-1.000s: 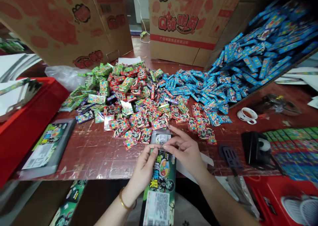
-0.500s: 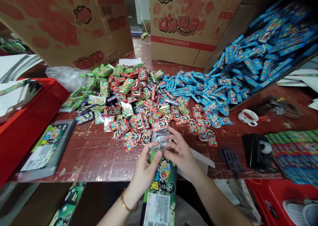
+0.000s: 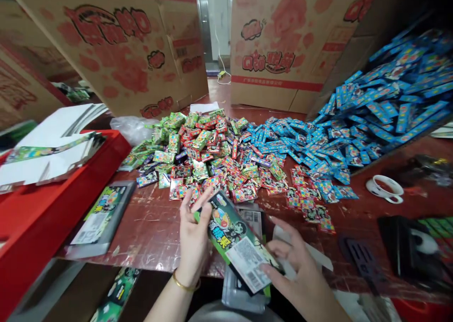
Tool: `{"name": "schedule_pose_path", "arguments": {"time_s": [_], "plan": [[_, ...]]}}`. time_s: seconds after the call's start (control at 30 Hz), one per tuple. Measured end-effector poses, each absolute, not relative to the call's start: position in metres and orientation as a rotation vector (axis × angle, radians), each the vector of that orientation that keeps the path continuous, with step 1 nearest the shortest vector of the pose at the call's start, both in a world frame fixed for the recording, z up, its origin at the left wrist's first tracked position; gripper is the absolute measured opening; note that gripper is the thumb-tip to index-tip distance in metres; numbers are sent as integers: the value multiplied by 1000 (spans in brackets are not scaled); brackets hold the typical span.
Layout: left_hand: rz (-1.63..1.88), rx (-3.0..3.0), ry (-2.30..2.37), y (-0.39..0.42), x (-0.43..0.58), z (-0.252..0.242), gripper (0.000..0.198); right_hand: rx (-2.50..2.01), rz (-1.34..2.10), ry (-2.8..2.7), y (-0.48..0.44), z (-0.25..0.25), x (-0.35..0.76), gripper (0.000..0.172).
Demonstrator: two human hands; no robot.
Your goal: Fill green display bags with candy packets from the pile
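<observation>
My left hand pinches the upper left edge of a green and black printed candy box, which carries a white label. My right hand grips its lower right end, the thumb lying on the label. The box is tilted across a clear plastic case, whose middle it hides. Just beyond, a heap of small red, green and purple candy packets covers the table.
Blue packets spill from a carton at the right. On the left are a red bin and a filled plastic case. A cup, a purple slotted scoop and a black tape dispenser stand at right.
The printed candy box has turned from nearly upright to a slant and come off the plastic case. My right hand has moved down to its lower end. The view has shifted left.
</observation>
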State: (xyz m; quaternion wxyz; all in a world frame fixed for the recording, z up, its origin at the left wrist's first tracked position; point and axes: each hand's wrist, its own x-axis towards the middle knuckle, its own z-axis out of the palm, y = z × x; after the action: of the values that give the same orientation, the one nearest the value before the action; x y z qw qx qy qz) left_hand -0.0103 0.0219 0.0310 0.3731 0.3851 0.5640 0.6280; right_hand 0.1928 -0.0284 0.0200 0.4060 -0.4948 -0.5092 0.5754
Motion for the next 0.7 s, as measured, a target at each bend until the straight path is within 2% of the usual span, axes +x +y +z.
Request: {"name": "schedule_pose_path", "arguments": {"time_s": [0.07, 0.1, 0.17, 0.23, 0.27, 0.37, 0.43, 0.53, 0.7], "plan": [[1551, 1493, 1526, 15, -12, 47, 93, -1294, 1240, -1373, -31, 35, 198, 75], [1422, 1768, 1509, 11, -11, 56, 96, -1276, 1168, -1419, -30, 43, 199, 74], [981, 2087, 1264, 1, -6, 71, 74, -1186, 1150, -1525, -21, 58, 201, 73], [731, 2007, 1061, -8, 0, 74, 54, -1110, 1188, -1521, -8, 67, 200, 71], [738, 1881, 1044, -12, 4, 70, 53, -1102, 1144, -1451, -3, 67, 199, 68], [1044, 1413, 1153, -21, 14, 44, 63, -1094, 782, -1199, 1, 51, 195, 56], [1154, 1223, 1180, -26, 20, 26, 60, -1098, 645, -1178, -7, 31, 188, 51], [1177, 1143, 1212, -33, 26, 10, 52, -1113, 708, -1200, -23, 4, 175, 46], [1149, 1055, 1269, -38, 27, -1, 43, -1105, 826, -1024, -31, -16, 155, 47]]}}
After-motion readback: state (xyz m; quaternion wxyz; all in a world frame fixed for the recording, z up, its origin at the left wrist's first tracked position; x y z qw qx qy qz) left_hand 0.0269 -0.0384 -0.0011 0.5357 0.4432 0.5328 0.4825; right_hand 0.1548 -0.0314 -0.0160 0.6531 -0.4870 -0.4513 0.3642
